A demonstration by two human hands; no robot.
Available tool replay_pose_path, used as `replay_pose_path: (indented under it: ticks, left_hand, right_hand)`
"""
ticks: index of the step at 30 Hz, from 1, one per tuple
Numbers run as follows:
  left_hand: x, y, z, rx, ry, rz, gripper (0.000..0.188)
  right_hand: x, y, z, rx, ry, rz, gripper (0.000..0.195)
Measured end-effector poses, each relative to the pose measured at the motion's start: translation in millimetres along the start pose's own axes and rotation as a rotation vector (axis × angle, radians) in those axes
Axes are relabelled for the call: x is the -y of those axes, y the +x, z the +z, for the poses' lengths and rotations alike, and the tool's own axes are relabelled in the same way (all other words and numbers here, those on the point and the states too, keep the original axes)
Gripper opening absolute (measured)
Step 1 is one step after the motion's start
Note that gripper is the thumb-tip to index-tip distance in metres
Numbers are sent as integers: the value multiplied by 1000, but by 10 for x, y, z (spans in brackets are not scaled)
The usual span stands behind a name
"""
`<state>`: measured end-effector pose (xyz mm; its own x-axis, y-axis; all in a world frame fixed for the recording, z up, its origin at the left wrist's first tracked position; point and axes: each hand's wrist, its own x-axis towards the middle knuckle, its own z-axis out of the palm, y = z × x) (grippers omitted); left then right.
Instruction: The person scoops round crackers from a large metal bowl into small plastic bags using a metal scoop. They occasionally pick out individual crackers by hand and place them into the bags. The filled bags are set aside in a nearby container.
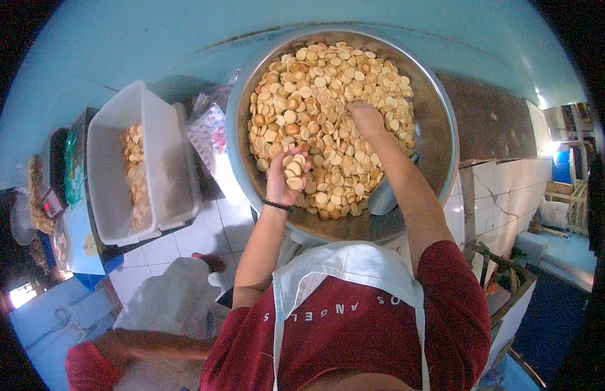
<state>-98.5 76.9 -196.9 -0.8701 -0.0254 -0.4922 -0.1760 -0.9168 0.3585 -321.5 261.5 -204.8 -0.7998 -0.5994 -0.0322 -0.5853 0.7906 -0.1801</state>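
A large round stainless steel bowl [449,146] in front of me is heaped with small round, pale-brown biscuits [327,93]. Several biscuits rest in my left hand [283,178], palm up with the fingers curled around them, over the bowl's near left side. My right hand [367,119] reaches into the heap right of the middle, palm down. Its fingertips are at the biscuits and partly hidden, so I cannot tell whether it grips any. Below my right forearm a metal scoop [383,198] lies against the bowl's inner wall, partly covered by the arm.
Left of the bowl stands a deep translucent plastic bin [170,161] with biscuits inside. A printed plastic bag [207,129] lies between them. Another person's red sleeve [90,366] and arm are close at my lower left. A blue wall [332,12] rises behind the bowl.
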Motion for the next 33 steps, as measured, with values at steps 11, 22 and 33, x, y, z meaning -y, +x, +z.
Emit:
replay_pose_path:
  ticks: [11,22,33]
  left_hand:
    - [2,110,-196,-36,-160,-34,31]
    - [-5,79,-112,-72,-145,-42,28]
    - [4,110,-184,-53,-128,-30,33]
  right_hand:
    - [-243,-363,-70,182,437,-166,17]
    - [-610,-283,-16,-37,1663,517,21]
    - [-436,132,188,-84,110,196,29]
